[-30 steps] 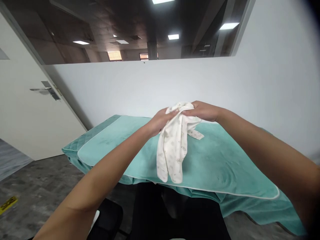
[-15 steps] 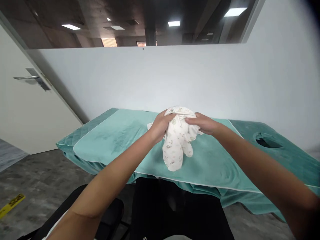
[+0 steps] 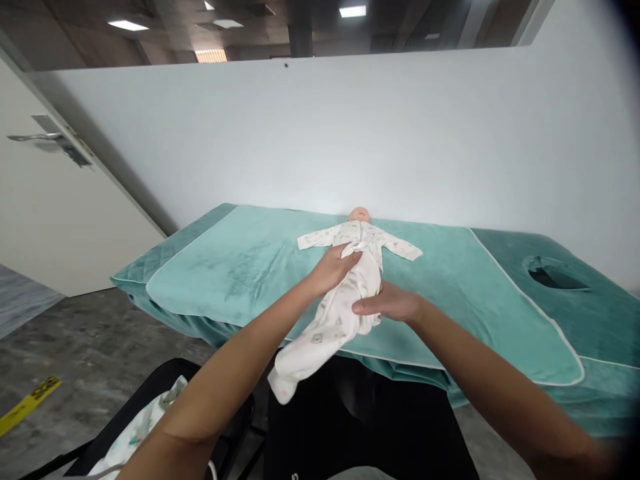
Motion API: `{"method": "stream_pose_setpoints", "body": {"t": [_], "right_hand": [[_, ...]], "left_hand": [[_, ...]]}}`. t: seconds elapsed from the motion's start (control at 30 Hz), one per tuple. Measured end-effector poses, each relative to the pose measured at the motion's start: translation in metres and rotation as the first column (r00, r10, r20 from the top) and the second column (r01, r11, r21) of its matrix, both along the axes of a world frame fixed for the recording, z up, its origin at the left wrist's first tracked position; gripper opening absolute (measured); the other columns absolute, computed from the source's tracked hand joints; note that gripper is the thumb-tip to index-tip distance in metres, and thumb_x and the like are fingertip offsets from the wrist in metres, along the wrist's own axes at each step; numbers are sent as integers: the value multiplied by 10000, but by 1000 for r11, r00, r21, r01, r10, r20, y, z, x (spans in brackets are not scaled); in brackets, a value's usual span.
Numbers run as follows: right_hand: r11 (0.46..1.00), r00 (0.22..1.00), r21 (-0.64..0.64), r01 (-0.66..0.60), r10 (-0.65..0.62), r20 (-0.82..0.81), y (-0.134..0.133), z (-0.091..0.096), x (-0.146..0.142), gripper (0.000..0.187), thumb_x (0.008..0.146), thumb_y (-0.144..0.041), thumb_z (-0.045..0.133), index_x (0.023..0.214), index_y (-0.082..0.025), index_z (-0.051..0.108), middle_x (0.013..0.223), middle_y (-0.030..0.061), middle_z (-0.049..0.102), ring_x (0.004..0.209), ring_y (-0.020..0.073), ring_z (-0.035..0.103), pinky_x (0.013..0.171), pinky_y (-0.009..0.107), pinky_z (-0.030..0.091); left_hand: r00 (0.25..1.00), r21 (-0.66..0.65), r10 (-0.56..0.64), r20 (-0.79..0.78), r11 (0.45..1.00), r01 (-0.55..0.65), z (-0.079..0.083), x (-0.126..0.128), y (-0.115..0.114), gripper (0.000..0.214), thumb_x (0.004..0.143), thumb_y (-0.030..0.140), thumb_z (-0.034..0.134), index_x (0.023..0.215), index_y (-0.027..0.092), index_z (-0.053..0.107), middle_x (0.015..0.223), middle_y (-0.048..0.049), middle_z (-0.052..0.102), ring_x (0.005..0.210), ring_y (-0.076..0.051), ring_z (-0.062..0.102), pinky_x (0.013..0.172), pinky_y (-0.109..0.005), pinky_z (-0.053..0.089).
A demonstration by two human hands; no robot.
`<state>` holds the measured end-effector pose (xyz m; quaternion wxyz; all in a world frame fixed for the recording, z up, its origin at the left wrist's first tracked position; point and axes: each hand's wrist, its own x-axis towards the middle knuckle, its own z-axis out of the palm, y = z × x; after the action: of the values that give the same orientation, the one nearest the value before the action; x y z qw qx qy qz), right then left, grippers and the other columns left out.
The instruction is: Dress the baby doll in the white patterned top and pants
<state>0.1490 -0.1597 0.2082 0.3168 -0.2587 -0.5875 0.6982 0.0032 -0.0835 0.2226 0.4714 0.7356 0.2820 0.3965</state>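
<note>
A baby doll [image 3: 359, 214] lies face up near the table's far edge, in a white printed top [image 3: 357, 232] with both sleeves spread wide. White printed footed baby pants [image 3: 336, 320] stretch from its middle towards me, one leg hanging past the near edge. Whether the doll's legs are inside cannot be made out. My left hand [image 3: 336, 268] is closed on the waist end of the pants, its thumb on top. My right hand [image 3: 387, 303] grips their right side lower down, thumb across the fabric.
A massage table [image 3: 225, 267] with a green cover stands against the white wall [image 3: 320, 133]. Its face hole [image 3: 555, 275] is at the right. Patterned white cloth [image 3: 145, 423] lies on a black chair [image 3: 175, 373] at lower left. A door [image 3: 60, 200] stands at far left.
The bunched pants have opened out lengthwise towards me, uncovering the doll's head and top. Both hands have come lower and nearer, the right one most. The view has tilted down.
</note>
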Motion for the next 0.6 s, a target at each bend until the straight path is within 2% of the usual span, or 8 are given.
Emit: {"method": "stream_pose_setpoints", "body": {"t": [0.07,0.17,0.3,0.43,0.5,0.53,0.6], "right_hand": [[998,998,-59,-18,15,-55,0,1,-8,445,670,-424,854,998,-151,731,961,76,753,943,243,703,835,368,553],[968,983,-238,-83,41,-177,-1,-10,-30,550,566,-467,890,980,-141,733,968,103,757,1013,297,700,883,417,548],[909,984,-396,-133,72,-163,-5,-28,-53,614,466,-346,932,1009,-142,730,1025,108,753,1075,314,685,933,430,532],[885,965,-386,-261,236,-113,-11,-34,-57,554,482,-282,933,980,-156,723,969,62,756,986,251,696,918,384,533],[875,942,-350,-335,317,-109,-13,-36,-53,522,492,-276,933,953,-151,721,916,32,746,902,206,689,865,339,542],[879,936,-324,-350,339,-90,-14,-37,-48,502,495,-275,933,932,-147,720,889,20,737,864,187,682,835,317,543],[927,958,-255,-274,285,8,-14,-39,-34,479,498,-288,935,902,-151,718,859,7,723,824,172,674,795,297,546]], "left_hand": [[999,87,47,-11,995,-46,-1,5,1,267,905,417,523,884,166,613,917,-37,671,870,-188,594,793,-281,464],[997,176,47,-69,984,-34,2,15,2,234,900,400,533,826,182,577,828,-14,627,800,-172,563,736,-270,443],[989,184,-1,-150,982,29,2,22,-5,220,881,393,536,808,188,569,761,10,592,741,-159,541,669,-258,417],[979,145,-56,-197,986,86,-4,21,-17,176,851,356,519,828,188,563,750,16,586,726,-155,536,674,-254,415],[978,156,-30,-208,986,64,-7,18,-20,136,827,315,513,827,187,560,733,19,580,703,-152,524,671,-257,403],[977,164,-6,-212,986,42,-9,15,-20,121,817,294,508,820,185,561,727,18,581,695,-152,521,669,-259,400],[975,170,55,-216,985,-18,-13,8,-15,117,811,277,500,797,182,568,730,11,591,705,-156,526,673,-261,403]]}}
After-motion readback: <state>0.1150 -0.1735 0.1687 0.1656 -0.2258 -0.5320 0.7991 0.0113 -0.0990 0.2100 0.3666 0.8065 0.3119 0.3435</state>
